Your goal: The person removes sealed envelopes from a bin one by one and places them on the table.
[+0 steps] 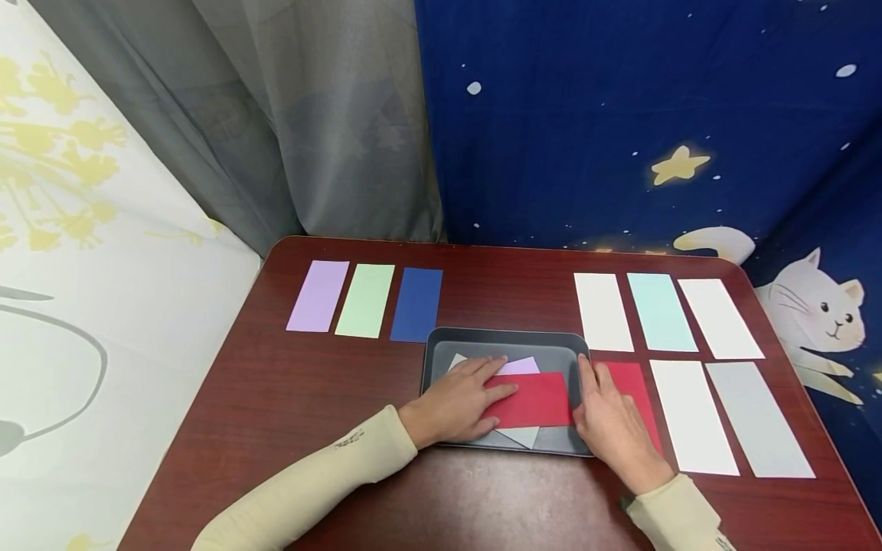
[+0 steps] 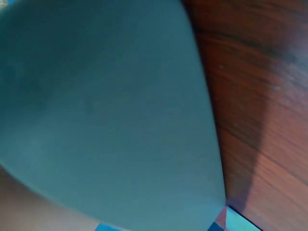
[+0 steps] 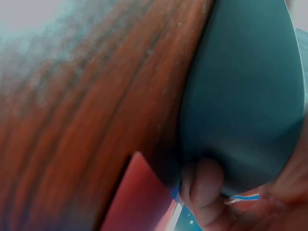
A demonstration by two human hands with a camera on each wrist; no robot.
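A dark grey rectangular tray [image 1: 506, 334] stands at the middle of the table. Inside it a red paper card [image 1: 537, 399] lies crosswise over a lilac card [image 1: 521, 366] and a pale grey card [image 1: 529, 436]. My left hand [image 1: 456, 404] rests on the red card's left part, fingers spread and fairly straight. With my right hand [image 1: 612, 419] I grip the tray's right side; in the right wrist view the fingers [image 3: 207, 185] curl against its outer wall [image 3: 245, 96]. The left wrist view is mostly filled by the tray's outside [image 2: 120, 106], with no fingers clearly seen.
Lilac [image 1: 318, 296], light green [image 1: 365, 301] and blue [image 1: 416, 304] cards lie at the table's back left. On the right lie several white cards [image 1: 603, 311], a mint card [image 1: 662, 312], a grey card [image 1: 760, 419] and a red card [image 1: 628, 381] partly behind my right hand.
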